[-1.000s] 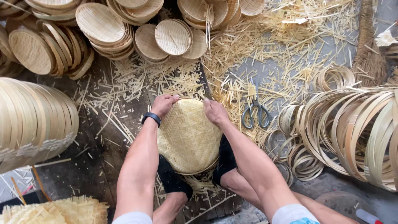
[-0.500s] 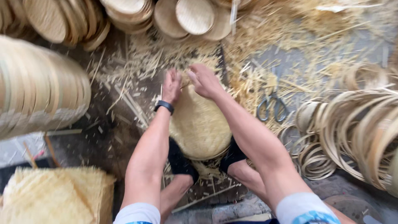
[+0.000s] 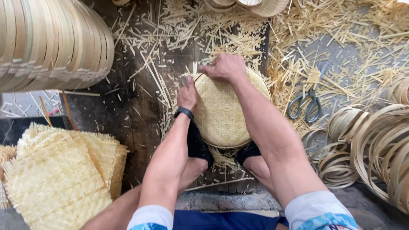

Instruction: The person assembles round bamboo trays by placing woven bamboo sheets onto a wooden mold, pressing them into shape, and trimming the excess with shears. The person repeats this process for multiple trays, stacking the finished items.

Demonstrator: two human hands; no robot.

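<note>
I see the round woven bamboo tray lying between my knees on the dark wooden floor, its weave facing up. My left hand presses on its left rim, fingers closed against the edge; a black wristband sits on that wrist. My right hand clamps the far rim, fingers curled shut over it. Nothing lies in the tray. Around it the floor is littered with bamboo offcuts. One pair of scissors lies to the right, apart from the tray. Further right I see many coiled bamboo hoops. At lower left sits a stack of square woven mats; above it, a row of stacked finished trays, too many to count.
</note>
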